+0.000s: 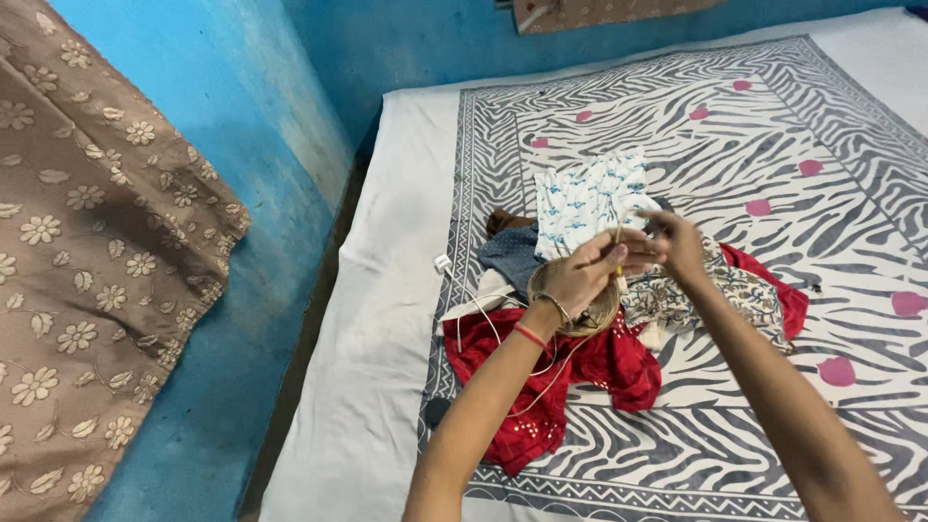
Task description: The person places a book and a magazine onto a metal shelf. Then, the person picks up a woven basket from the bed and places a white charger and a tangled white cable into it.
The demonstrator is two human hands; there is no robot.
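Both my hands are raised over a pile of clothes on a bed. My left hand pinches a thin pale thread near its upper end, and a round wooden hoop shows behind the wrist; whether the hand holds the hoop I cannot tell. My right hand meets the left, fingers closed on the same thread. Below them lie a red garment, a white cloth with blue print and a patterned beige cloth.
The bed carries a zebra-striped sheet with pink spots. A white cable with a plug trails across the clothes. On the left hangs a brown flowered curtain against a blue wall.
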